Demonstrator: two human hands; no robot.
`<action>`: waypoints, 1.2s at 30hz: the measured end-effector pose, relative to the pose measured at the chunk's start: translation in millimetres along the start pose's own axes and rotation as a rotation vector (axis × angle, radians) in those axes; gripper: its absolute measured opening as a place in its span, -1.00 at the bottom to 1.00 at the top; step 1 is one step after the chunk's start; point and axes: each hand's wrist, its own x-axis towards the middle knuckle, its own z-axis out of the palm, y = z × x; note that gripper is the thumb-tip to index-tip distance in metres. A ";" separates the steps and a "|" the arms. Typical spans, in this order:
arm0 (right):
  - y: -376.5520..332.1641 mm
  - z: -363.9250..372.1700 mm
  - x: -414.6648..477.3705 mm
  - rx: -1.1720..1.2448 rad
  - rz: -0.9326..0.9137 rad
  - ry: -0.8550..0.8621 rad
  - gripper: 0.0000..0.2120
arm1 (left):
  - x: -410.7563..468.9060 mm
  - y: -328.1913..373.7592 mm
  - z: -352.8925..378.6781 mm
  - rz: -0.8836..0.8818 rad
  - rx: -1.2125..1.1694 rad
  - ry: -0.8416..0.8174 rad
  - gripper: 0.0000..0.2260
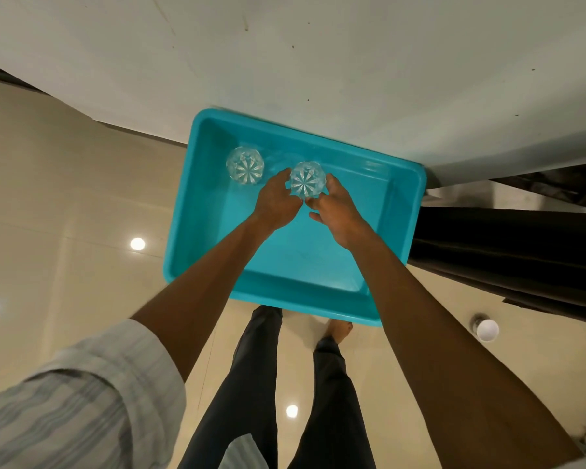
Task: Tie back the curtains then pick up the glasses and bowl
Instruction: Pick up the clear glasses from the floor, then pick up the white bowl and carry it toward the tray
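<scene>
A turquoise plastic tub [403, 211] stands on the floor against a white wall. Two clear cut-glass tumblers are inside it. One glass [245, 165] stands alone near the tub's far left corner. The second glass [308, 180] is in the middle of the far side, held between both hands. My left hand [275, 201] grips its left side and my right hand [337, 208] grips its right side, fingers curled round it. No bowl is in view.
Dark curtain fabric [508, 252] hangs to the right of the tub. A small white round object [486, 329] lies on the glossy beige floor tiles at the right. My legs and a bare foot [339, 330] stand just below the tub's near edge.
</scene>
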 end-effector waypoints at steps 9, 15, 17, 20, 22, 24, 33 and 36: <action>13.3 -7.8 -19.6 -0.090 -0.010 0.158 -0.37 | -12.8 -10.1 4.7 -0.080 0.148 0.040 -0.27; 14.7 -23.1 -57.4 -0.067 0.013 0.216 -0.56 | -49.2 2.4 19.2 -0.138 0.121 0.072 -0.44; 12.7 -30.3 -75.8 -0.038 0.018 0.250 -0.69 | -66.9 10.5 27.2 -0.131 0.108 0.060 -0.47; 11.1 -41.5 -107.9 -0.018 0.013 0.312 -0.85 | -93.8 27.6 39.5 -0.121 0.089 0.051 -0.50; 13.6 -51.5 -130.8 -0.003 0.011 0.330 -0.84 | -111.1 39.5 50.1 -0.108 0.084 0.040 -0.51; 21.1 -64.2 -152.0 0.026 0.003 0.337 -0.76 | -128.8 50.8 63.9 -0.087 0.086 0.021 -0.53; 88.6 -134.9 -261.5 0.213 -0.090 0.408 -0.86 | -210.7 69.3 155.8 -0.012 0.179 -0.039 -0.55; 127.6 -166.0 -303.8 0.243 -0.116 0.455 -0.86 | -233.6 54.2 195.8 0.035 0.162 -0.035 -0.48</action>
